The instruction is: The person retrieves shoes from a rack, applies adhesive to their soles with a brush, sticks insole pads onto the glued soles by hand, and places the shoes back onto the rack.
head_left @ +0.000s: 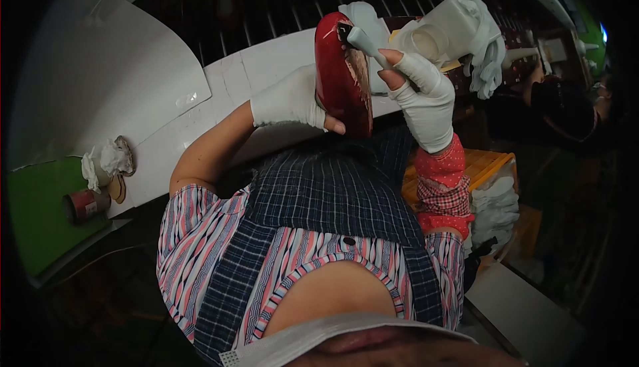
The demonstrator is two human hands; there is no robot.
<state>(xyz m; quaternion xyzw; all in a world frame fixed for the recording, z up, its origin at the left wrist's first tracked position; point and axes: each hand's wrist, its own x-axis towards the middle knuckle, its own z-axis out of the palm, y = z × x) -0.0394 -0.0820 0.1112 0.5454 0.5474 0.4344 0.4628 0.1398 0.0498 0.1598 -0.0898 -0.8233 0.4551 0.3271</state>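
My left hand (289, 99), in a white fingerless glove, is closed around a glossy red shoe (331, 67), thumb near its lower end. The shoe stands nearly upright, its rough, pale-streaked underside turned to the right. In my right hand (426, 97), gloved in white with bare thumb and fingertips, is a small brush (365, 41) with a pale grey handle. Its dark head meets the upper part of the shoe's underside. Behind the brush, a whitish container (369, 17) is partly hidden by the shoe and my hand.
A white table (233, 77) runs along the front, with a dark slatted rack (266, 7) beyond. At right are a translucent jug (449, 27) and hanging pale gloves (488, 61). A red can (86, 205) stands far left. A yellow crate (492, 167) is beside me; another person (566, 107) sits farther right.
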